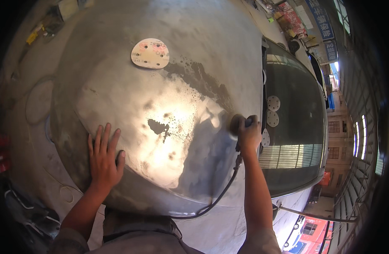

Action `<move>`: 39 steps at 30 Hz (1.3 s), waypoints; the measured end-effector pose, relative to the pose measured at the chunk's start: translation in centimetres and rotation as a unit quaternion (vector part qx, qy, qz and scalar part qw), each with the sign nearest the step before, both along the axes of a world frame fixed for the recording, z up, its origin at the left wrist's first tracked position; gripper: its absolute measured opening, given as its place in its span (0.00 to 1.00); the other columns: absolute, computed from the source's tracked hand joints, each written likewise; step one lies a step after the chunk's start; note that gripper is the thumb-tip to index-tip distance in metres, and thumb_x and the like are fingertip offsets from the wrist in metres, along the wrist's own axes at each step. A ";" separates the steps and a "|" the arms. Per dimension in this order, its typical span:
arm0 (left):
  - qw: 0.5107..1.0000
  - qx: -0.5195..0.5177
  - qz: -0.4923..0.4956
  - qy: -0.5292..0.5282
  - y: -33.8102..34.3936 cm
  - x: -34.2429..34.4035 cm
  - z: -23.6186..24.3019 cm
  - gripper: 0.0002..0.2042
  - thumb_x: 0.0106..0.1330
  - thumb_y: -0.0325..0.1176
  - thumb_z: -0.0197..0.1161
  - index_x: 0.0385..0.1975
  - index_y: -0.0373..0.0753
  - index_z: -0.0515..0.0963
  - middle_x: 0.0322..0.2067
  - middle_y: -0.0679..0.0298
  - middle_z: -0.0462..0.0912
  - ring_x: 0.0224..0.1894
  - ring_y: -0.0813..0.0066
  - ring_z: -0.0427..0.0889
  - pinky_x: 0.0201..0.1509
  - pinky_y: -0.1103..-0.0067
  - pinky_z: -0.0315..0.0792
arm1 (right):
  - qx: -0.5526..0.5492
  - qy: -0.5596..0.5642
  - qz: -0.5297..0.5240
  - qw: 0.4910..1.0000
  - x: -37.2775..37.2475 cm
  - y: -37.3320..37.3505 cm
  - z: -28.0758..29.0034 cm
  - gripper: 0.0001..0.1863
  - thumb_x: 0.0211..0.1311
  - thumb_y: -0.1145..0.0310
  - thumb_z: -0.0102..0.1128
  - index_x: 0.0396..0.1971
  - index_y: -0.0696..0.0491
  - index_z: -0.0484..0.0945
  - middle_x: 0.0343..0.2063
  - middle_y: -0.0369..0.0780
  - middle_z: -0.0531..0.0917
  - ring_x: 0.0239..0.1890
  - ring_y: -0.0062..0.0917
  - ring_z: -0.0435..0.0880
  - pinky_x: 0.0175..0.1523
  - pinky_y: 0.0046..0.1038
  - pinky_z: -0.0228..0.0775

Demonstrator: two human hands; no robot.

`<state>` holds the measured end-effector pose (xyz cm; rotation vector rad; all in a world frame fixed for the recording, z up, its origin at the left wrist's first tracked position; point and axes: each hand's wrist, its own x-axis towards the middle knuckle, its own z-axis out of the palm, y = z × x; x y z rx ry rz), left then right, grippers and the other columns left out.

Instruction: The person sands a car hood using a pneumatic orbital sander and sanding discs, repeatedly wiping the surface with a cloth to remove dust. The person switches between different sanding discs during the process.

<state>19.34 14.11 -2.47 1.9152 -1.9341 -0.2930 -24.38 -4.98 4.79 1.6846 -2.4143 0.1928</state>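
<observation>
Indoors: patchy car hood, cluttered floor.

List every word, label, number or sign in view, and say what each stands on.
Pale disc on the car hood: reddish and grey print, not copied out.
Upper blue sign: large white characters, not copied out.
Lower blue sign: white characters, not copied out.
Red panel: markings too blurred to read.
</observation>
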 end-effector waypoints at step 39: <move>0.999 -0.013 0.003 0.042 0.0 0.2 -0.1 0.30 0.76 0.39 0.61 0.77 0.41 0.69 0.81 0.49 0.61 0.83 0.42 0.57 0.84 0.40 0.47 | -0.004 -0.008 0.192 0.981 9.8 5.5 0.3 0.17 0.70 0.49 0.70 0.49 0.43 0.80 0.47 0.46 0.84 0.43 0.54 0.89 0.46 0.51 0.81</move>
